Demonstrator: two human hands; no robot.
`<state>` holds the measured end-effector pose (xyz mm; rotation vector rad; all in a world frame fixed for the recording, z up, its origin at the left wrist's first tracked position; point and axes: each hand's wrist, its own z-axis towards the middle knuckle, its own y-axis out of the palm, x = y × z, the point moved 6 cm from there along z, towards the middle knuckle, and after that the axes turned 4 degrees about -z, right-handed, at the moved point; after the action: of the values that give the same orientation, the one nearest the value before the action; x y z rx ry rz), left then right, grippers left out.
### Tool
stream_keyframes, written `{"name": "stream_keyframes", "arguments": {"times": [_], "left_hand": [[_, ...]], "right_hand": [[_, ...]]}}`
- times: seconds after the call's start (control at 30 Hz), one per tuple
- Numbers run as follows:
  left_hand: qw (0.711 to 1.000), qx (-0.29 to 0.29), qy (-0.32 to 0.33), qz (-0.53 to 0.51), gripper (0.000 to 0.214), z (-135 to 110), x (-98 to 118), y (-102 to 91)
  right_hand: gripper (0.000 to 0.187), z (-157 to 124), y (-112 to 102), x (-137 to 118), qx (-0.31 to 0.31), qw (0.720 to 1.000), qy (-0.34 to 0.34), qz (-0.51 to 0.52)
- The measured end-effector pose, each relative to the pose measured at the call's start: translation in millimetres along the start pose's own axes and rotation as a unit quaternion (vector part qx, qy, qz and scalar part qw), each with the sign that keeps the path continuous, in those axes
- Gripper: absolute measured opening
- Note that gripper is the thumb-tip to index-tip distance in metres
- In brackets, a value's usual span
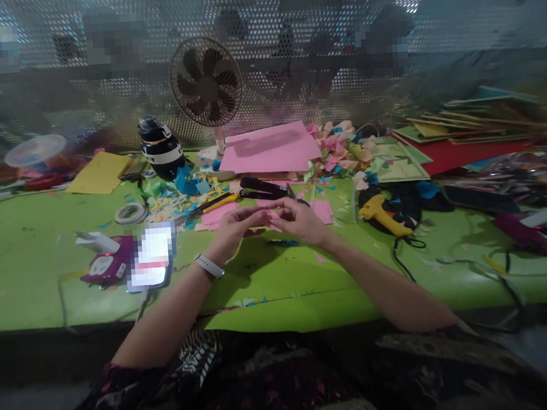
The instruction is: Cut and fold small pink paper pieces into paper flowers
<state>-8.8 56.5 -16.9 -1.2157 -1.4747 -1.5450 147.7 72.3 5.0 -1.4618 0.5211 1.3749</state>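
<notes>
Head view: small pink paper piece (273,220) is clamped in the fingers of left hand (236,227) and right hand (301,220) above the green bench (260,278), and could be creased or torn if pulled unevenly.

Left hand (232,231): bare
Right hand (304,223): bare
Wristband (209,266): white, slim, round the left wrist
Left sleeve (127,393): dark, reddish and pale motifs
Right sleeve (433,351): dark, olive-brown patches
Garment front (276,383): near-black, reddish flecks, below the table (20,266)'s near edge
Striped cloth (200,355): black and white, beside the left sleeve
</notes>
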Motion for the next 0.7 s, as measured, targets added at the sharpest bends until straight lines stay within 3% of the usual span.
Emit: {"name": "stream_keyframes", "arguments": {"times": [0.23, 0.53, 0.7], "left_hand": [[0.997, -0.05, 0.005, 0.066, 0.052, -0.7, 6.9, 0.6], [0.996, -0.027, -0.04, 0.077, 0.038, 2.7, 0.3, -3.8], [0.99, -0.06, -0.09, 0.092, 0.04, 0.5, -7.1, 0.7]], "right_hand": [[0.048, -3.2, -3.5, -6.6, -0.047, 0.998, 0.0, -0.043], [0.04, -0.1, -12.0, -7.5, -0.003, 0.998, -0.019, -0.06], [0.037, 0.6, -13.9, -6.4, 0.016, 0.998, -0.031, -0.042]]}}
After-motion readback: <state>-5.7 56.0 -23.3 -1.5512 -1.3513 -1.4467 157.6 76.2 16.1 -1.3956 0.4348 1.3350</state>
